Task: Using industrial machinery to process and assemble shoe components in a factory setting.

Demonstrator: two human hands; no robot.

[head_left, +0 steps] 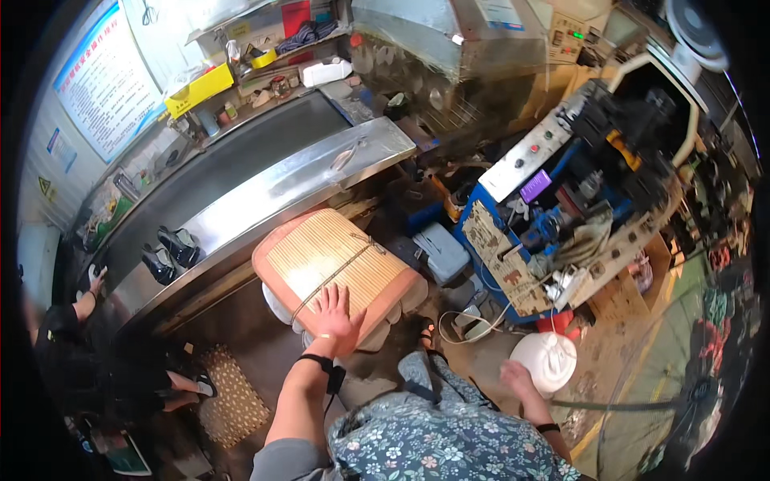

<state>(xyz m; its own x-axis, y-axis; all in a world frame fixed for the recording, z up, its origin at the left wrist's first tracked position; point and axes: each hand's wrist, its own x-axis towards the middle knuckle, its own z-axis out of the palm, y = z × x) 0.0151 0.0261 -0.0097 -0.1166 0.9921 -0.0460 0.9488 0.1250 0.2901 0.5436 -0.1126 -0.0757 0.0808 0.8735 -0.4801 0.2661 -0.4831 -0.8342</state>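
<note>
My left hand (335, 320) reaches out with its fingers spread over the near edge of a seat (329, 252). A slatted bamboo mat with a reddish-brown border covers this seat, and a cord runs across it. Whether my palm presses on the mat or hovers just above it, I cannot tell. To the right, my right hand (517, 377) hangs by the round white lid of a bucket (545, 361). Its fingers are small and blurred, and nothing is seen in it. Dark bands circle both my wrists.
Beyond the seat runs a metal-edged conveyor (281, 188) with a pair of black shoes (172, 252) on it. A blue machine (521, 232) stands on the right, a floor fan (698, 393) beyond the bucket. At left another person (88, 337) works beside a patterned mat (230, 397).
</note>
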